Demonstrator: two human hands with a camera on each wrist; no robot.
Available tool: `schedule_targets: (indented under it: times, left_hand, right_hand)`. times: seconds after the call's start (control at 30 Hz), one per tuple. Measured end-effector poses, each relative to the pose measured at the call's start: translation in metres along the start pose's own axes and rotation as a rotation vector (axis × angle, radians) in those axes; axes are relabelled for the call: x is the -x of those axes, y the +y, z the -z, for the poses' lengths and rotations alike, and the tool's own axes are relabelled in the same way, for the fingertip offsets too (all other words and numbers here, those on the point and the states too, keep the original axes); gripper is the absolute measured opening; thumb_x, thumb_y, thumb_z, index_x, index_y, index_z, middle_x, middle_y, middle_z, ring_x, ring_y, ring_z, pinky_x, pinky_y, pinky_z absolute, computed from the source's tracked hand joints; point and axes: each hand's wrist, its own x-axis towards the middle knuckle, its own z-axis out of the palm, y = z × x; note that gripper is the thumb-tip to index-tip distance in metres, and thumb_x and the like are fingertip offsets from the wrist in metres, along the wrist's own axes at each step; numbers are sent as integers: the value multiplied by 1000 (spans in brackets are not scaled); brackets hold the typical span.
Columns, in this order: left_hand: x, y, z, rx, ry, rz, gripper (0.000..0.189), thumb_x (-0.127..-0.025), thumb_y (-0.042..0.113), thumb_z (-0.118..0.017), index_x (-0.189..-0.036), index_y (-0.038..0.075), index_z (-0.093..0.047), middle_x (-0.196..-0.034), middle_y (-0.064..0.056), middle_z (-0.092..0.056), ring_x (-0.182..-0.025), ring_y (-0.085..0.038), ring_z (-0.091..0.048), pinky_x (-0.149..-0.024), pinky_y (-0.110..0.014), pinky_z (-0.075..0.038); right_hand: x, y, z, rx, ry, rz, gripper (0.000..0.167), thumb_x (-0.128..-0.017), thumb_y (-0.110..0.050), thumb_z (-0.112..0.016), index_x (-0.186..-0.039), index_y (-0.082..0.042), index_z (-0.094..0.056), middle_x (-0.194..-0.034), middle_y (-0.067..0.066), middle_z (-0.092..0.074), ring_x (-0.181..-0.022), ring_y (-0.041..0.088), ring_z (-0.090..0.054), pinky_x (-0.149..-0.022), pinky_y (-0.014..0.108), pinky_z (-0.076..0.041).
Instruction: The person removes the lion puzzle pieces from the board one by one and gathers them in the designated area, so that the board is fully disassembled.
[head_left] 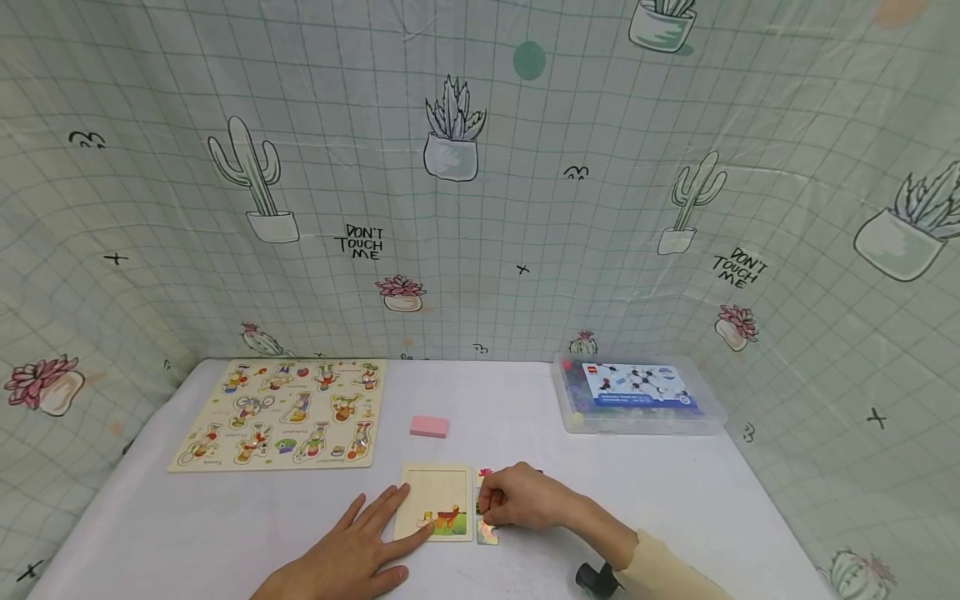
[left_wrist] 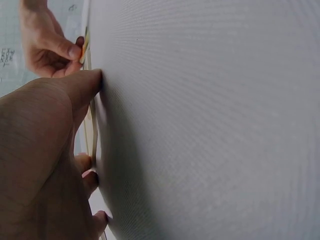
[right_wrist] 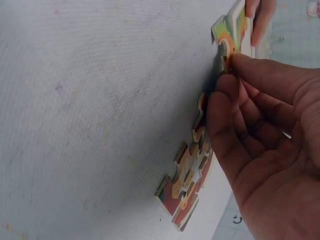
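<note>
A square wooden puzzle tray [head_left: 431,492] lies on the white table with colourful pieces [head_left: 452,522] along its lower right inside. My left hand [head_left: 360,542] rests spread at the tray's left and lower edge, a finger reaching onto the picture. Just right of the tray, my right hand [head_left: 531,497] pinches a green and orange jigsaw piece [right_wrist: 225,34] between thumb and fingertips. In the head view those fingers mostly hide it. Loose pieces lie by this hand: a pale one [head_left: 487,533] below and several red and tan pieces [right_wrist: 185,180] in the right wrist view.
A pink block [head_left: 429,427] lies behind the tray. At the back left is a wooden board with printed figures [head_left: 277,417]; a clear plastic box [head_left: 637,400] stands at the back right. A black object [head_left: 596,579] sits by the right sleeve. Patterned cloth hangs behind.
</note>
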Motion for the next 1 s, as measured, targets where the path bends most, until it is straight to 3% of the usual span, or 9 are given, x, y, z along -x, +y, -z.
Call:
schedule_targets:
  times: [0.4, 0.6, 1.0]
  left_hand:
    - [2, 0, 0, -7, 10, -11, 55, -99, 52, -54, -152, 42, -43, -164, -19, -20, -149, -40, -23, -113, -70, -21]
    - [2, -1, -1, -11, 11, -14, 55, -99, 52, -54, -152, 42, -43, -164, -19, -21, -149, -40, -23, -113, -69, -21]
    - [0, -1, -1, -11, 3, 2, 56, -98, 53, -55, -152, 44, -42, -164, -18, -20, -150, -38, -22, -114, -69, -20]
  right_hand:
    - [0, -1, 0, 12, 1, 5, 12, -89, -16, -77, -84, -21, -68, -71, -15, -59, -64, -3, -52, -59, 18, -45]
    - [1, -2, 0, 54, 3, 23, 9, -94, -14, -71, -85, -18, -70, -71, -16, -58, -63, -3, -50, -59, 17, -44]
    - [1, -4, 2, 63, -26, -4, 9, -97, -15, -68, -89, -17, -72, -72, -15, -59, -62, -3, -50, -58, 17, -44]
